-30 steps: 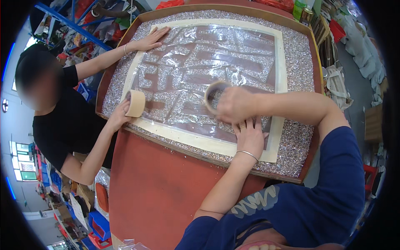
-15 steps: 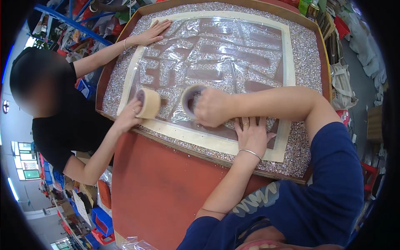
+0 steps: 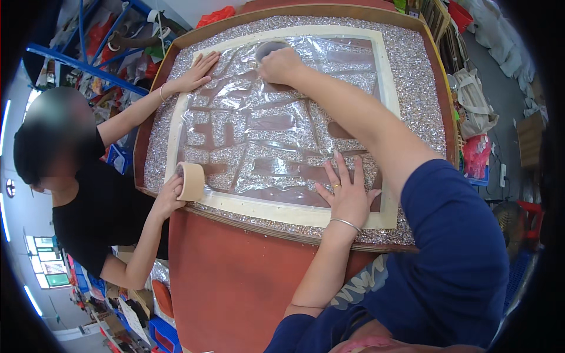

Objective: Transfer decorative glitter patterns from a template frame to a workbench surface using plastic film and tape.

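My left hand (image 3: 349,194) lies flat with fingers spread on the near right part of a clear plastic film (image 3: 276,141). The film covers a stencil of brownish shapes and cream border strips (image 3: 268,206), over sparkly chips in a shallow tray. Stretched across to the far side, my right hand (image 3: 281,66) is closed round a roll of tape (image 3: 272,47), which rests on the film. At the left, a co-worker's hand (image 3: 170,197) grips another roll of tape (image 3: 192,181) on the near left corner. Their other hand (image 3: 199,72) presses flat on the far left border.
A raised wooden rim (image 3: 450,129) encloses the tray, which stands on a reddish-brown table (image 3: 235,282). Blue metal shelving (image 3: 88,67) is crowded with goods behind the co-worker. A cloth bag (image 3: 474,103) and a cardboard box (image 3: 532,138) stand on the right.
My right hand has moved with its tape roll from the near middle to the far edge of the film. My left hand's fingers are spread wider. The co-worker's tape has dropped to the near left corner.
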### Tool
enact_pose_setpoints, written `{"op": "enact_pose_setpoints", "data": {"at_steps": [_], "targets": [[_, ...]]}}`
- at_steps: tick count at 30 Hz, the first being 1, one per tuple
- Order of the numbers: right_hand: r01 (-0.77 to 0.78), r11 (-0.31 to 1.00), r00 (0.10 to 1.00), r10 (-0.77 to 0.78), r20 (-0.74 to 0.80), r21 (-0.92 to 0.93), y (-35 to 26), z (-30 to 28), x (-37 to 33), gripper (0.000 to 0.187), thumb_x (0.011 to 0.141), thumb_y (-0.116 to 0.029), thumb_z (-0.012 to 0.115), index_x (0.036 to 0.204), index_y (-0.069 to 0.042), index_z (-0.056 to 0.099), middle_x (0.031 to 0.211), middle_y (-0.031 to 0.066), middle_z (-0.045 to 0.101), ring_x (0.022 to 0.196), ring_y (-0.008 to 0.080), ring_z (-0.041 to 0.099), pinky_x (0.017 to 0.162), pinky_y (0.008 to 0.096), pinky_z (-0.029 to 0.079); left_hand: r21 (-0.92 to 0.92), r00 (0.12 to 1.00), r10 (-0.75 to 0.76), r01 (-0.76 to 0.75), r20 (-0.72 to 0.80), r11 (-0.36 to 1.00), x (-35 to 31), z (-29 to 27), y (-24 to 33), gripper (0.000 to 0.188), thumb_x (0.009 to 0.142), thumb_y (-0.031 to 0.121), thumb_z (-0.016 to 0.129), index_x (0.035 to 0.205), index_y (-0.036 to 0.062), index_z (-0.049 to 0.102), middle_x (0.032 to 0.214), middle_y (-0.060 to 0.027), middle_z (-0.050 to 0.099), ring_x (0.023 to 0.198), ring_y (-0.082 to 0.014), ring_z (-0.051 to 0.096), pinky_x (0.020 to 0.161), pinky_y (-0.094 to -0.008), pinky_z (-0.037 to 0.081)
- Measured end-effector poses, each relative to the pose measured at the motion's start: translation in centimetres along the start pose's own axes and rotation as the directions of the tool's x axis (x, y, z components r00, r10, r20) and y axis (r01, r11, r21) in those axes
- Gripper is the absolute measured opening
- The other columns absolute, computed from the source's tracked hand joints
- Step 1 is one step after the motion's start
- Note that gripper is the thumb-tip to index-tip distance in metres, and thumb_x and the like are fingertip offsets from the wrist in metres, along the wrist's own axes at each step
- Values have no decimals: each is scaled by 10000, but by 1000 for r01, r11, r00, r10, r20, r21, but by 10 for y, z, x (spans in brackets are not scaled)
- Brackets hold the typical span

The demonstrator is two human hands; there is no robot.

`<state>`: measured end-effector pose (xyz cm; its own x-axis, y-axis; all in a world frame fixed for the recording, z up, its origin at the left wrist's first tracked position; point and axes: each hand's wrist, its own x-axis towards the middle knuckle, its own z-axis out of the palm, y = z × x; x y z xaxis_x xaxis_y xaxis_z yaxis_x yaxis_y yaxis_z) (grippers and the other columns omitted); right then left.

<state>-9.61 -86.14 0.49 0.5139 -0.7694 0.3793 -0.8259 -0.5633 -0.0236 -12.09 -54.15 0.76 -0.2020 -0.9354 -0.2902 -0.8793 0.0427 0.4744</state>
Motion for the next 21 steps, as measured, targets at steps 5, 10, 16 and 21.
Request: {"op": "enact_pose_setpoints", "data": {"at_steps": [5, 10, 16, 21], "targets": [[-198, 977, 975, 205, 88, -82, 79, -52, -77, 421, 883, -347, 413, 746, -84, 711, 793, 134, 692, 764, 305, 678, 682, 417, 533, -6, 1000, 15, -15, -22, 1000, -3, -5, 1, 816, 827, 393, 633, 1458, 97, 208, 1520, -240, -23, 1380, -478, -71, 977, -744, 35], [-316, 937, 936, 333, 109, -152, 104, -78, -124, 454, 876, -406, 426, 739, -76, 706, 776, 139, 686, 741, 299, 675, 673, 421, 530, 32, 1000, 5, -5, -8, 999, -1, -5, -1, 809, 846, 398, 613, 1462, 90, 188, 1512, -260, -14, 1375, -493, -55, 983, -739, 35], [-243, 958, 940, 271, 207, -150, 120, -90, -146, 509, 893, -439, 398, 721, -65, 696, 755, 157, 677, 722, 315, 670, 677, 442, 524, 35, 1000, 17, -17, -5, 999, -4, -6, 4, 828, 830, 416, 628, 1458, 87, 201, 1516, -251, -10, 1384, -476, -44, 990, -733, 42], [-114, 983, 974, 139, 181, -146, 99, -65, -140, 514, 887, -454, 391, 687, -86, 689, 730, 135, 676, 678, 300, 667, 628, 424, 527, 58, 1000, 22, -21, -10, 998, -2, -8, 1, 834, 817, 432, 639, 1449, 84, 220, 1511, -259, 36, 1383, -480, -9, 987, -737, 71]]}}
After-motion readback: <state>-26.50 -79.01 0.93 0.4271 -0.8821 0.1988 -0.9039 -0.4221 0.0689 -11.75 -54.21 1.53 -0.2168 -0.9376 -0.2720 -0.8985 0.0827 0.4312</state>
